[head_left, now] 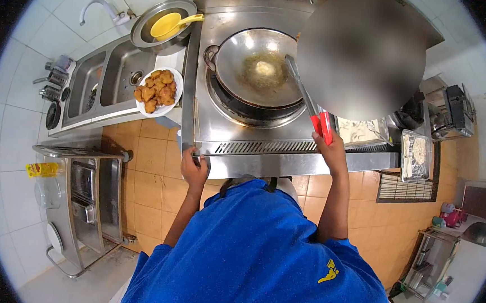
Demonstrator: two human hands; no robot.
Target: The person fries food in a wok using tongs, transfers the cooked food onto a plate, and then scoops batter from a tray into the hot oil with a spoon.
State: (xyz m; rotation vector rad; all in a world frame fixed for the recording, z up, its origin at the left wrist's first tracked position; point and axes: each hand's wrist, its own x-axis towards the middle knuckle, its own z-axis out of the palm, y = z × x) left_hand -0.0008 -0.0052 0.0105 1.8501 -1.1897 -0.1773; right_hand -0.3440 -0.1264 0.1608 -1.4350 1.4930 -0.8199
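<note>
In the head view, my right hand (331, 152) is closed around the red handles of metal tongs (304, 88). The tongs' tips reach over the right side of a wok (233, 83) on the stove. Inside the wok is a shallow pool of oil with a pale piece of food (264, 68) in it. My left hand (194, 169) has its fingers curled over the stove's front left corner (197, 155). To the left, a white plate (179, 78) piled with browned fried pieces (158, 91) rests on the counter by the sink.
A blurred disc hides the stove's right part. Beside it is a tray of white batter-like food (362, 132), and farther right a clear container (415, 157). A yellow scoop (167, 26) lies in a metal bowl (140, 30) behind the sink (125, 78). A metal trolley (90, 197) stands left.
</note>
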